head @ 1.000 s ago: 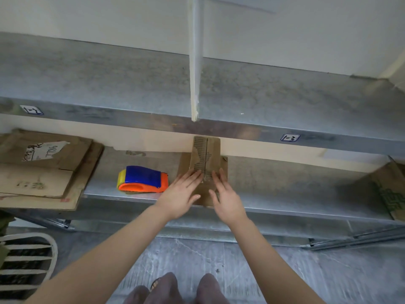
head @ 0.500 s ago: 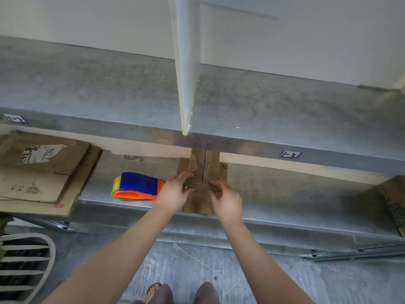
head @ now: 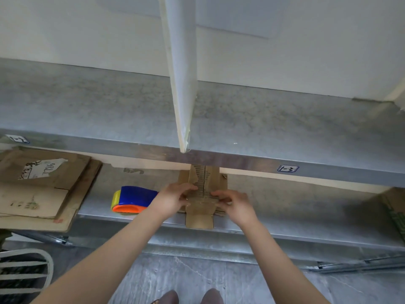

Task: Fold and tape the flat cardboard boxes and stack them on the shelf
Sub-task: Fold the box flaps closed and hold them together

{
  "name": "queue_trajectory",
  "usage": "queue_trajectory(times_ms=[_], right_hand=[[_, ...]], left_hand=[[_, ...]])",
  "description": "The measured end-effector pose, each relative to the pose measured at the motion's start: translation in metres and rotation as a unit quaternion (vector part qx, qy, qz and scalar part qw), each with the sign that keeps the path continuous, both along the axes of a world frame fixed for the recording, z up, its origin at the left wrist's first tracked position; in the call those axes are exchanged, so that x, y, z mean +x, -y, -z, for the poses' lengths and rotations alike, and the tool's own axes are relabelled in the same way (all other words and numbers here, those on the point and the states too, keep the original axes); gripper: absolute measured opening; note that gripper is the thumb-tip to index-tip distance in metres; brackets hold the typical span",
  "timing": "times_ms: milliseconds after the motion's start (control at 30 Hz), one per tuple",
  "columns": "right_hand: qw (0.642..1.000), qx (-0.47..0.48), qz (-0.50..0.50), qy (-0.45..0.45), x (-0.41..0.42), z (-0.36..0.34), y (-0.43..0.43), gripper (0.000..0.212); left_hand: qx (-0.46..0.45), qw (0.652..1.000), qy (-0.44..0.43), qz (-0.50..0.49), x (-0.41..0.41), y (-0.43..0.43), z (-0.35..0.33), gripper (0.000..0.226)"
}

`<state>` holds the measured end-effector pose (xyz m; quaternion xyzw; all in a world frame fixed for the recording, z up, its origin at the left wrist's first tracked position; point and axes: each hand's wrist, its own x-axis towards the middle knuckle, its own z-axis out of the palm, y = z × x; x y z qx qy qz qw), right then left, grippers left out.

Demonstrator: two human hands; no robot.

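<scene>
Currently L hand [head: 173, 199] & R hand [head: 235, 202] each pinch cardboard box [head: 199, 219] flaps on lower shelf [head: 295, 207]; tape dispenser [head: 133, 199] just beside.

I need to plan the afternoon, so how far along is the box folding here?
Done: no finished box is in view. In hand: the left hand and right hand both pinch a small cardboard piece lying on the lower shelf, apparently folding its flaps. Left: taping it, with the tape dispenser lying untouched beside it, then the flat cardboard pile at the left, and stacking.
</scene>
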<state>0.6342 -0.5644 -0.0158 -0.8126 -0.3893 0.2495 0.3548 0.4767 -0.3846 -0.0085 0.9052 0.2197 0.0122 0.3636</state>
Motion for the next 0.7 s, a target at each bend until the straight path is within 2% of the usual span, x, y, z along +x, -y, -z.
queue_trajectory(times_ms=[133, 200, 300, 433, 633, 700], right_hand=[[0.998, 0.01, 0.057, 0.025, -0.012, 0.006, 0.0, 0.024], [0.993, 0.026, 0.091, 0.068, -0.025, 0.011, -0.001, 0.02], [0.986, 0.042, 0.12, 0.104, -0.035, 0.014, -0.002, 0.02], [0.995, 0.045, 0.079, 0.05, -0.025, 0.011, 0.008, 0.022], [0.986, 0.051, 0.116, 0.112, -0.034, 0.01, 0.017, 0.021], [0.981, 0.06, 0.142, 0.118, -0.038, 0.009, 0.019, 0.025]], left_hand=[[0.07, 0.996, 0.036, -0.027, -0.006, 0.018, 0.01, 0.045], [0.082, 0.991, 0.067, -0.087, -0.008, 0.034, 0.016, 0.043], [0.059, 0.984, 0.089, -0.142, -0.006, 0.045, 0.017, 0.042], [0.049, 0.988, 0.085, -0.119, -0.013, 0.041, 0.014, 0.043], [0.017, 0.989, 0.082, -0.124, -0.011, 0.061, 0.01, 0.05], [-0.039, 0.989, 0.081, -0.114, -0.011, 0.066, 0.009, 0.056]])
